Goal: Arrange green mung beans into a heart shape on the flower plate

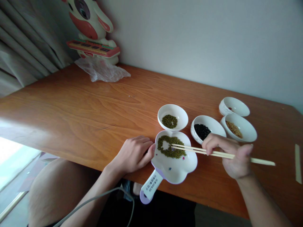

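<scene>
My right hand (230,156) grips a pair of wooden chopsticks (260,161); their tips reach into the green beans (170,152) lying in a white flower-shaped dish (180,170) with a handle (149,189) that hangs over the table's front edge. My left hand (134,154) rests curled on the table, its fingertips touching the dish's left rim. Just behind the dish stands a small white bowl (181,113) holding more green beans (169,121).
White bowls stand to the right: one with black beans (201,130), one with tan grains (234,129), one nearly bare (236,105). A wooden stick (297,164) lies at the far right. A cartoon toy (91,28) and crumpled plastic bag (101,71) sit at the back left.
</scene>
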`<state>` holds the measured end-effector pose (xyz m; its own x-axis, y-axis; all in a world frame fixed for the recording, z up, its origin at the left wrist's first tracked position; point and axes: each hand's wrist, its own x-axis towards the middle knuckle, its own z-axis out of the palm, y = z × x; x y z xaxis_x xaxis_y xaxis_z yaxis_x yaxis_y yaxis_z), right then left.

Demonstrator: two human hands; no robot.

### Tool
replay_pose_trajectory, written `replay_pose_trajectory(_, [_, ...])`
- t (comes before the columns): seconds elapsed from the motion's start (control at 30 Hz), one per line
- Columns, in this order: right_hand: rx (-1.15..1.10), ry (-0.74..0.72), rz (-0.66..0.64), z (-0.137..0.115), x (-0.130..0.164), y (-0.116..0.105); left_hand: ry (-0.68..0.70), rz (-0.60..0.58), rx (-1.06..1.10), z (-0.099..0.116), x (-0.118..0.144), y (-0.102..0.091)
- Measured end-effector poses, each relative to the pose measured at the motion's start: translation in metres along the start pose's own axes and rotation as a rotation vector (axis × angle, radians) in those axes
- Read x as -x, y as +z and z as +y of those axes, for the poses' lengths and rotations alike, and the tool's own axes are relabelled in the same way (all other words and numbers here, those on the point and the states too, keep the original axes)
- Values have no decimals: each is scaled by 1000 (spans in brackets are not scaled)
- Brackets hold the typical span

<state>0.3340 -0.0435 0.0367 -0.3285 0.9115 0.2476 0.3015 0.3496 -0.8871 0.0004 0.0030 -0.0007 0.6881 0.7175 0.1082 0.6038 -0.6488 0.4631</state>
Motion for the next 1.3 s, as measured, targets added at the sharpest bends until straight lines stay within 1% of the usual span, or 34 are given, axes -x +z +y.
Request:
replay_pose_trajectory(0.2, [8,-32,9,1,-2,5,0,-7,-4,1,0,0])
replay_pose_trajectory(0.43, [11,-48,30,0,-1,3,-5,-12,-2,1,0,-2])
replay_pose_trajectory(1.07, [58,-66,-5,-1,1,-1,4,10,-8,1,0,-1])
replay_pose_trajectory(1.3, [61,-61,-16,-1,2,-4,21,-3,-18,0,0,-1])
